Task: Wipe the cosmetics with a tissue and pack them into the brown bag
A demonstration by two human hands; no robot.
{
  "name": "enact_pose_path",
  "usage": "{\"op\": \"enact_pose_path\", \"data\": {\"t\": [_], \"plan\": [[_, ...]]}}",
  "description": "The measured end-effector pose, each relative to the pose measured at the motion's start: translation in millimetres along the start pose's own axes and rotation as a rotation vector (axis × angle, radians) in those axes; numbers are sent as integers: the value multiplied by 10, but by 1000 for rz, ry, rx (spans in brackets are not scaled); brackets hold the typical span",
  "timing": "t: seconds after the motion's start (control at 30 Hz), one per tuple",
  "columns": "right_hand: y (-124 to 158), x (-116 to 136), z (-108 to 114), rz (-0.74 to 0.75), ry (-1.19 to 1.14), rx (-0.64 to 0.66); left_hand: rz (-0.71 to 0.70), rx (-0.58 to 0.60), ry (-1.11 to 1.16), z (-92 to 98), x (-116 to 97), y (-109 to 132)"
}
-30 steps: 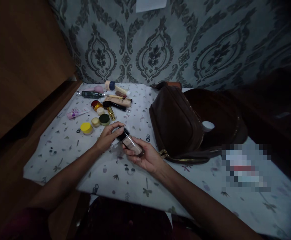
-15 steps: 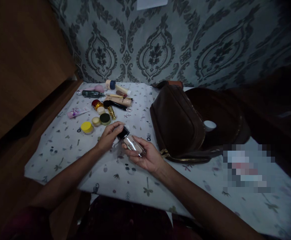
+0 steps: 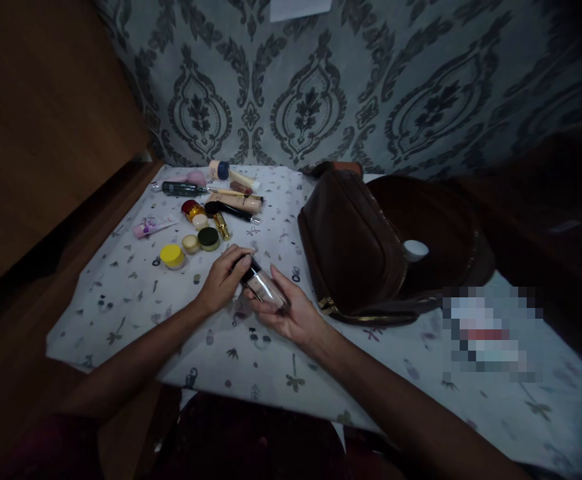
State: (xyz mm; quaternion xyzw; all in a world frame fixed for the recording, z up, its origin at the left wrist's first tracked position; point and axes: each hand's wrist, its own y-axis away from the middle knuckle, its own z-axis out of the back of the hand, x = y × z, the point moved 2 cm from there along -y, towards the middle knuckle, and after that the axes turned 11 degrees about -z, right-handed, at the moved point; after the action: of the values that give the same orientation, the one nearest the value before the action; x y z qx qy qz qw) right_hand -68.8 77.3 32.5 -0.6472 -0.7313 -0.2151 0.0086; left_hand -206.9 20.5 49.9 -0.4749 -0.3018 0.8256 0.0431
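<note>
My right hand (image 3: 293,313) is wrapped around a glass foundation bottle (image 3: 265,287) with beige liquid inside, tilted above the table. My left hand (image 3: 223,280) grips the bottle's black cap (image 3: 251,265) between thumb and fingers; part of the cap is hidden by them. Beyond the left hand lie a dark-lidded jar (image 3: 209,239), a small cream-coloured jar (image 3: 191,244) and a yellow-lidded jar (image 3: 172,256). A gold tube (image 3: 222,227) rests just behind these.
An open brown leather bag (image 3: 353,247) stands to the right, a white round lid or jar (image 3: 415,251) in its opening. Several tubes and brushes lie at the back left, including a beige tube (image 3: 238,201) and a dark green bottle (image 3: 183,189). A wooden cabinet (image 3: 55,100) borders the left.
My left fingers have closed further around the cap, covering more of it. A bit of white material seen by the left hand before no longer shows. The bottle stays in my right hand.
</note>
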Motion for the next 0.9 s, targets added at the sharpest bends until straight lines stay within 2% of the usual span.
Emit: {"op": "enact_pose_path", "data": {"t": [0.13, 0.23, 0.3, 0.47, 0.53, 0.6, 0.7, 0.77, 0.83, 0.9], "plan": [[-12, -14, 16, 16, 6, -5, -72, 8, -99, 2, -45, 24], [-29, -15, 25, 28, 23, -78, -49, -2, -67, 15, -73, 2], [-43, -12, 25, 71, 48, -146, 22, -51, -15, 25, -71, -18], [-42, 30, 18, 237, 70, -262, 242, -290, 110, 81, 50, -38], [-26, 69, 16, 281, 64, -283, 306, -313, 150, 99, 112, -33], [-9, 118, 15, 340, 57, -300, 342, -189, 212, 75, 138, -25], [11, 178, 10, 472, 79, -312, 316, 209, 334, -52, 76, 10], [16, 186, 8, 545, 122, -324, 280, 386, 361, -138, 11, 46], [14, 172, 4, 598, 170, -340, 264, 420, 350, -193, -23, 69], [10, 147, -9, 631, 225, -343, 276, 388, 357, -217, -20, 80]]}}
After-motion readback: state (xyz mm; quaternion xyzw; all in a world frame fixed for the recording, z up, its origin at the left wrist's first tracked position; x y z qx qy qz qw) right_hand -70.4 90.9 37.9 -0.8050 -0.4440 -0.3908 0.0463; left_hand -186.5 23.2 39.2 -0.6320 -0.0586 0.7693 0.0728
